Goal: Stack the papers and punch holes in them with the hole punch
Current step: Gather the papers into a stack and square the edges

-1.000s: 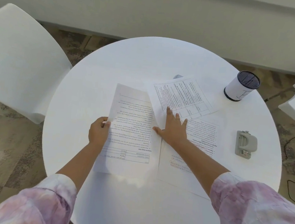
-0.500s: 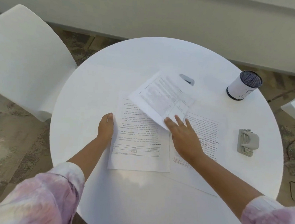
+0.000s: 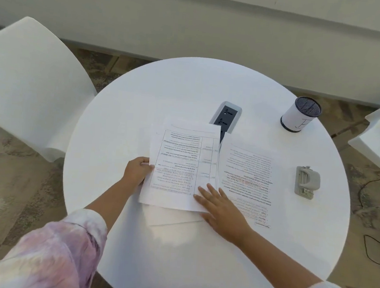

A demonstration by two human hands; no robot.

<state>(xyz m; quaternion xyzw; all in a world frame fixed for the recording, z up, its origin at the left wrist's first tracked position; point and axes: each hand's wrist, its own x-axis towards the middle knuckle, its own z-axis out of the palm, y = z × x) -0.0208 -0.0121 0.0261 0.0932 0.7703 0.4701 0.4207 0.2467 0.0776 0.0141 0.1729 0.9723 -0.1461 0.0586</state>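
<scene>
Two sheets (image 3: 182,166) now stacked; socket (image 3: 226,116) uncovered.

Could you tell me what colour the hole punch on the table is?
The hole punch is light grey, seen in the head view.

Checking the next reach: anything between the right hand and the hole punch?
Nothing visible. The right hand lies flat on the papers; the hole punch sits apart to its right on the table. Only a flat printed sheet and bare tabletop lie between.
</scene>
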